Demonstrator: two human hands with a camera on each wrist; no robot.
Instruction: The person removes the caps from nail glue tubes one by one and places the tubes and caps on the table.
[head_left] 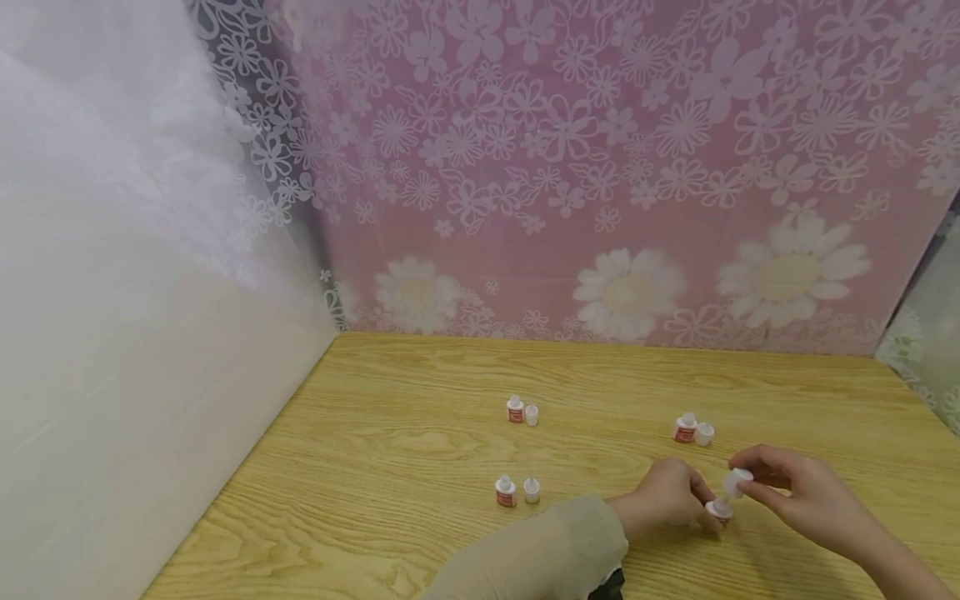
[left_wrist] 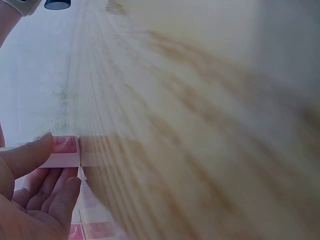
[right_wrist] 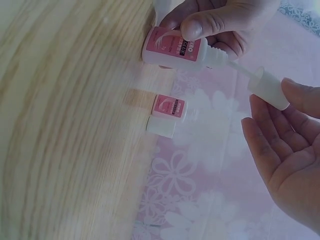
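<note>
My left hand (head_left: 663,493) grips a small white glue bottle (right_wrist: 172,47) with a pink-red label, its thumb across the label. The bottle's base is on or close to the wooden table. Just to the right, my right hand (head_left: 821,498) pinches a white brush cap (right_wrist: 269,89) between thumb and fingers. The cap is off the bottle, and its thin brush stem (right_wrist: 240,68) points at the threaded neck. Whether the brush tip is inside the neck I cannot tell. In the left wrist view, the left thumb and fingers hold the bottle (left_wrist: 65,150) by its sides.
On the wooden table (head_left: 405,533) stand three more glue bottles, one at back left (head_left: 515,412), one at front left (head_left: 506,492) and one at back right (head_left: 685,430). Each has a white cap beside it. A floral pink sheet (head_left: 487,167) hangs behind.
</note>
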